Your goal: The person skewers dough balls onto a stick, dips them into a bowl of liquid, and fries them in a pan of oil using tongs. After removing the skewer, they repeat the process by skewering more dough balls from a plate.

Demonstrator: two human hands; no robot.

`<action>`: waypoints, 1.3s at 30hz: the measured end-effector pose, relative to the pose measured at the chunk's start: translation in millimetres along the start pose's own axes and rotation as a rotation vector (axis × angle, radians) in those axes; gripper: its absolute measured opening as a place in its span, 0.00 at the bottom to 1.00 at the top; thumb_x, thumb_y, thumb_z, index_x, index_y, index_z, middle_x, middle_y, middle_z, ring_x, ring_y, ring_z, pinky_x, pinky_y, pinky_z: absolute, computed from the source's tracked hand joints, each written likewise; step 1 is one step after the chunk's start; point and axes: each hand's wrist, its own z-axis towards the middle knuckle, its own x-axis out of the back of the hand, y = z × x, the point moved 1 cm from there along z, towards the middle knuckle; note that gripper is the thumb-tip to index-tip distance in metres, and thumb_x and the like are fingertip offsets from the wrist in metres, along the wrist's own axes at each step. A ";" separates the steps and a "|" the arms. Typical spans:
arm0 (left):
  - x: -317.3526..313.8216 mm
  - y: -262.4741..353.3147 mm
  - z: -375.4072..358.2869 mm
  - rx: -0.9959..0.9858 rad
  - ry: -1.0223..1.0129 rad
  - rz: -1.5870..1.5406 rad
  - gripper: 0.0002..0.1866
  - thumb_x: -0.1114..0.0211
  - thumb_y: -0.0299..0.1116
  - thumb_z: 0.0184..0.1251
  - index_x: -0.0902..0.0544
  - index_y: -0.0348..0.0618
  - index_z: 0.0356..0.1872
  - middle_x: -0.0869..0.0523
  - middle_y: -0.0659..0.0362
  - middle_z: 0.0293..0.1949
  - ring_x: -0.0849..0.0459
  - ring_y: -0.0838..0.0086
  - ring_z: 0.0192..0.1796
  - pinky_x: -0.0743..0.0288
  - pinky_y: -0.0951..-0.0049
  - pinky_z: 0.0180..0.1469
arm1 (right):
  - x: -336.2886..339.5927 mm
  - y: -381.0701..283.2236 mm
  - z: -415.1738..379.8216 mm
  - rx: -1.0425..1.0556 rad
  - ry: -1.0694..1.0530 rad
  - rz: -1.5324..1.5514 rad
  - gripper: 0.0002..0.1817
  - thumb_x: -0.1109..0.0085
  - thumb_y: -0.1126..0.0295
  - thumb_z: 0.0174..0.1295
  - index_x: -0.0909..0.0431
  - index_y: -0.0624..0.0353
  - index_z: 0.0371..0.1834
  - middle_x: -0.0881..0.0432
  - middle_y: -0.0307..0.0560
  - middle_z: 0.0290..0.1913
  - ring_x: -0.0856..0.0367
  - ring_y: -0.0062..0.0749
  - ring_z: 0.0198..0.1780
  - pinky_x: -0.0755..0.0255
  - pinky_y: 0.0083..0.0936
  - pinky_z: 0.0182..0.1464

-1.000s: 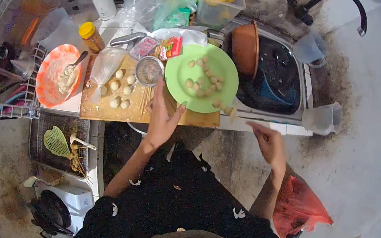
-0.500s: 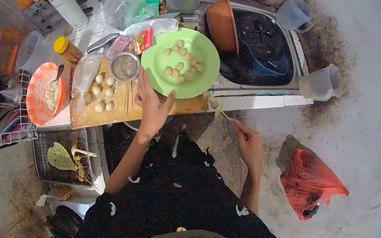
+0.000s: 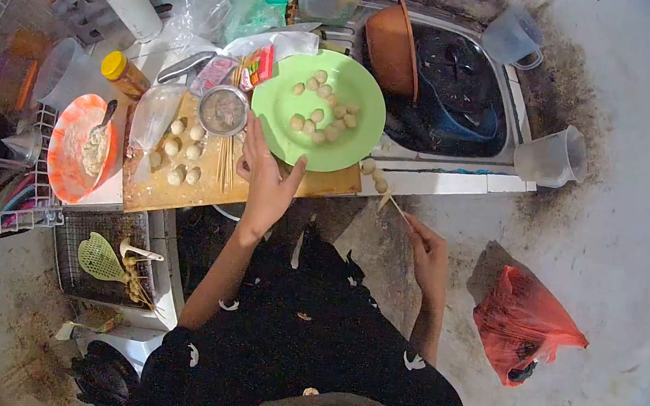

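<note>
My left hand grips the near-left rim of a green plate, thumb over the front edge and fingers along its side. Several pale round balls lie on the plate. Between the closed fingers of my right hand is a thin skewer, held right of the plate beyond the counter edge. Threaded on it are a few meatballs and a flat pale piece closest to my fingers. More pale balls rest on the wooden board, beside a bundle of bare sticks.
A metal-rimmed bowl and an orange bowl with paste and a spoon stand to the left. Behind the plate are a red packet and a sink. A rack tray sits low left; a red bag lies right.
The view has shifted slightly. The skewer has turned a little, so its meatballs show more clearly. My left hand keeps its hold on the plate.
</note>
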 end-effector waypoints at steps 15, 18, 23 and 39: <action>0.6 0.2 -0.5 0.036 -0.009 0.069 0.47 0.36 0.33 0.53 0.60 0.30 0.65 0.59 0.41 0.68 0.58 0.53 0.70 0.58 0.59 0.63 | -2.5 -12.5 7.6 0.060 0.057 -0.225 0.14 0.51 0.73 0.59 0.23 0.59 0.49 0.18 0.47 0.35 0.24 0.21 0.34 0.31 0.22 0.37; 1.4 1.3 0.1 0.019 -0.004 0.072 0.47 0.36 0.33 0.53 0.60 0.29 0.65 0.59 0.40 0.67 0.58 0.53 0.69 0.58 0.59 0.62 | 1.7 -37.3 6.7 0.057 0.065 -0.355 0.15 0.52 0.74 0.58 0.22 0.55 0.48 0.19 0.51 0.29 0.24 0.21 0.27 0.32 0.25 0.31; 0.8 -2.3 0.5 -0.019 -0.006 0.095 0.48 0.36 0.34 0.52 0.60 0.26 0.64 0.59 0.39 0.67 0.57 0.52 0.69 0.58 0.60 0.62 | 8.9 -51.7 11.8 0.016 0.026 -0.584 0.16 0.49 0.66 0.56 0.23 0.39 0.48 0.20 0.53 0.31 0.21 0.48 0.32 0.28 0.38 0.35; 5.7 4.9 1.7 0.000 -0.073 0.257 0.45 0.40 0.40 0.57 0.57 0.22 0.63 0.61 0.38 0.67 0.56 0.52 0.69 0.60 0.58 0.63 | 18.5 -117.7 41.1 0.406 -0.070 -1.209 0.15 0.50 0.72 0.52 0.19 0.43 0.41 0.20 0.49 0.24 0.21 0.40 0.24 0.29 0.34 0.27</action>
